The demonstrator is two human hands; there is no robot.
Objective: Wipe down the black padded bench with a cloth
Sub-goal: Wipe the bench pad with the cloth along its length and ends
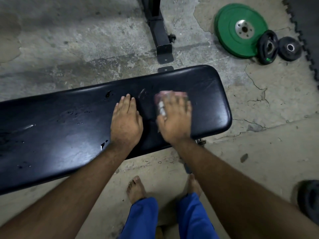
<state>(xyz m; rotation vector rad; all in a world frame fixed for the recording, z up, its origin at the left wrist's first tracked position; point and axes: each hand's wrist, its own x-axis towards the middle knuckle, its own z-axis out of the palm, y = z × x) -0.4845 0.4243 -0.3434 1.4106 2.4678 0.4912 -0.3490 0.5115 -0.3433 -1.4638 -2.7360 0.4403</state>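
The black padded bench (69,128) runs across the view from lower left to upper right, with small tears and scuffs in its cover. My left hand (126,121) lies flat on the pad near its middle, fingers together, holding nothing. My right hand (174,116) presses a pinkish-white cloth (165,97) onto the pad close to the bench's right end. The hand and cloth are blurred. Most of the cloth is hidden under my palm and fingers.
A black metal rack foot (162,42) stands just behind the bench. A green weight plate (241,30) and two small black plates (268,47) lie on the cracked concrete floor at the upper right. Another dark plate (309,200) sits at the right edge. My bare feet (136,188) stand in front.
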